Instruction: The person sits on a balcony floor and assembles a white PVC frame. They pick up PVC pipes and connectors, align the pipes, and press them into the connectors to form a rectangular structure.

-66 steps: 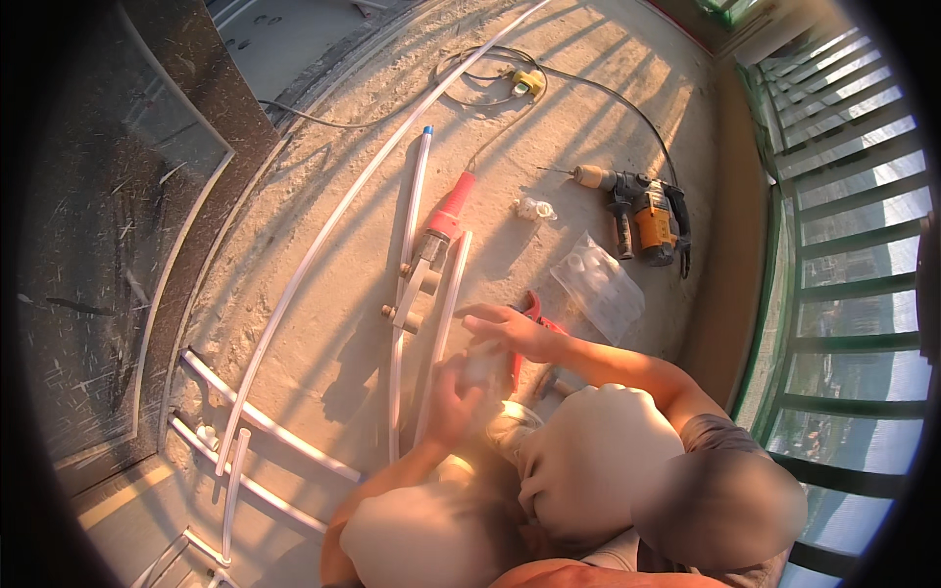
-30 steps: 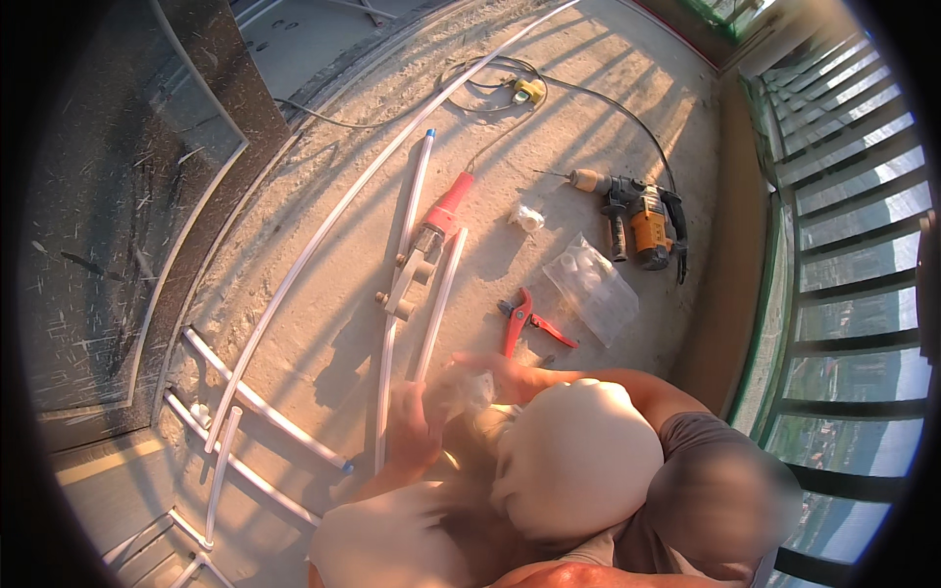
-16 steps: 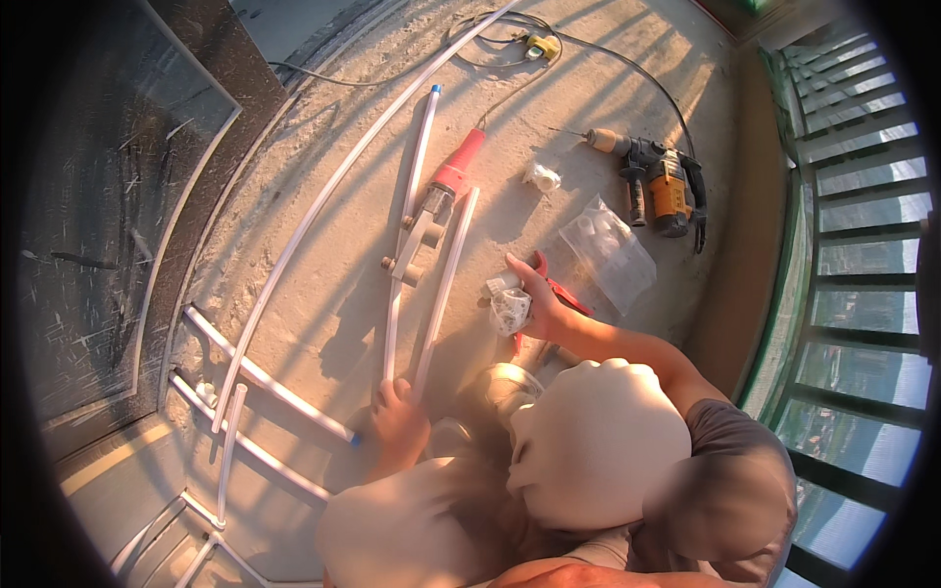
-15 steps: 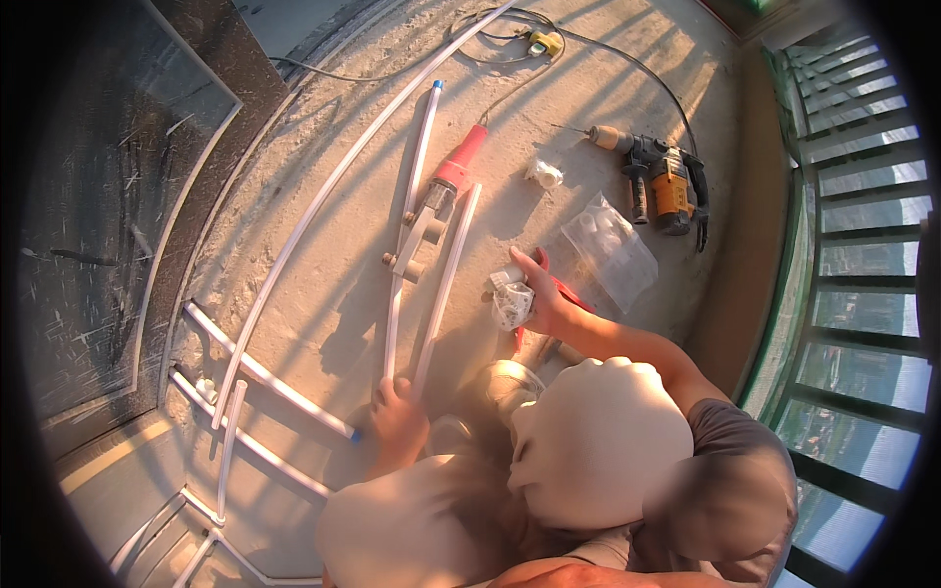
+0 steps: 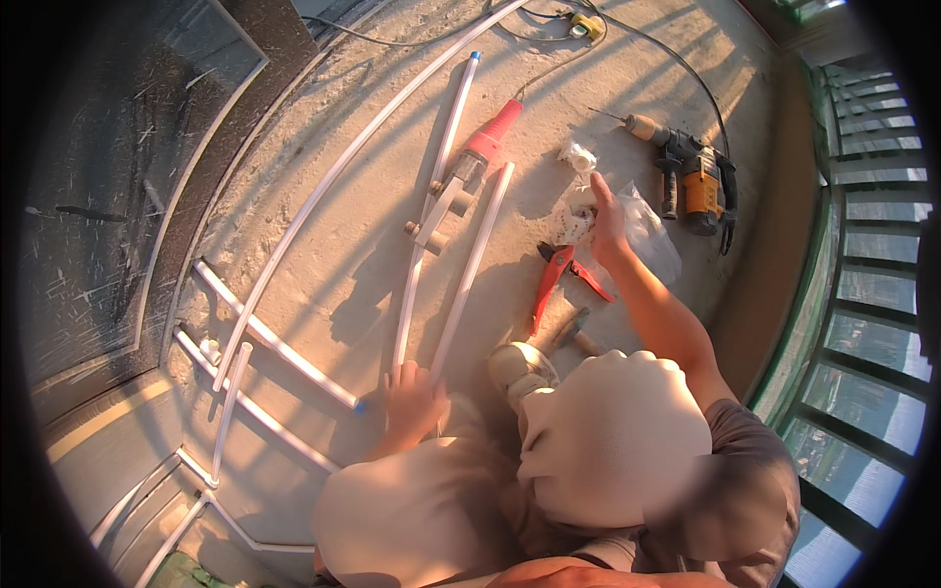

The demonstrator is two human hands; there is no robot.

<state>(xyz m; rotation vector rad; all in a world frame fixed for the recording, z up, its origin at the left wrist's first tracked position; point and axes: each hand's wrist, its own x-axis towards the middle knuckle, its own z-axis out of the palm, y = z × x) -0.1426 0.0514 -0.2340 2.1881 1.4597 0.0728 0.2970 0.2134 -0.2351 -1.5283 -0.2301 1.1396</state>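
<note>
Two beige-trousered knees lie nearest, at five and six o'clock from the picture's centre; one crops the wooden handle of a grey-headed hammer at four. At seven, the left hand bends its fingers over the near ends of two slender white plastic pipes, one blue-tipped, one plain; those ends are concealed, so its grip cannot be told. Beyond, at three, lies a red pipe cutter, its handles spread. At two, the right hand reaches forward, most of its digits out of sight. A crumpled white plastic packet of pale pieces lies against its inner side; whether it is held or merely touched cannot be told. A translucent plastic bag, partly covered by this hand, has contents too indistinct to identify. At one, near the fingertips, sits a white wrapped bundle, its interior likewise unclear. Farther, at two, lies an orange-and-black hammer drill; at twelve, a red-handled heating tool conceals part of the blue-tipped pipe. Farthest, at one, lies a yellow plug.
</note>
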